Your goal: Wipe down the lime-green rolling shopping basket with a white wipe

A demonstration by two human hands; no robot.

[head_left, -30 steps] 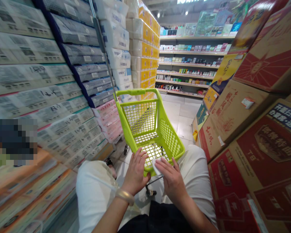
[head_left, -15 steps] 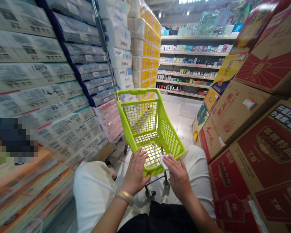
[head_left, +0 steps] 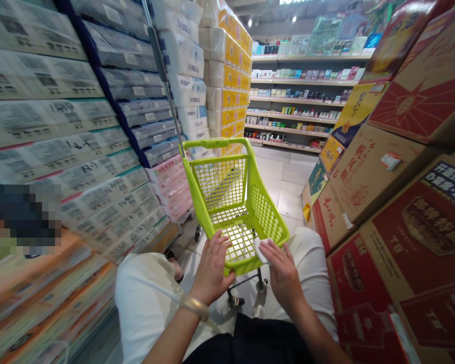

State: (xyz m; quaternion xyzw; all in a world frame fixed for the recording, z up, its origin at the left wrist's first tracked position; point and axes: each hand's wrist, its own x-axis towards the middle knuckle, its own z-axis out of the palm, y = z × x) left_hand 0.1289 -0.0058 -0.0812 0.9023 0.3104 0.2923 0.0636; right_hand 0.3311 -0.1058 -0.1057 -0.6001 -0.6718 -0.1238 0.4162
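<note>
A small lime-green shopping cart (head_left: 227, 177) stands in the aisle right in front of my knees, its basket holding nothing. My left hand (head_left: 212, 268) grips the near rim of the basket, fingers curled over the edge. My right hand (head_left: 282, 270) presses a white cloth (head_left: 261, 248) against the rim at the basket's near right corner. A pale bangle (head_left: 195, 306) sits on my left wrist.
Stacked tissue and paper-roll packs (head_left: 83, 146) wall the left side. Brown and red cardboard cartons (head_left: 394, 202) are piled on the right. A tiled floor (head_left: 284, 182) runs ahead to shelves of small goods (head_left: 299, 96). A metal pole (head_left: 163, 76) rises behind the cart.
My right hand has slid the white cloth to the right along the basket's near rim, toward the corner. My left hand has kept its hold on the rim.
</note>
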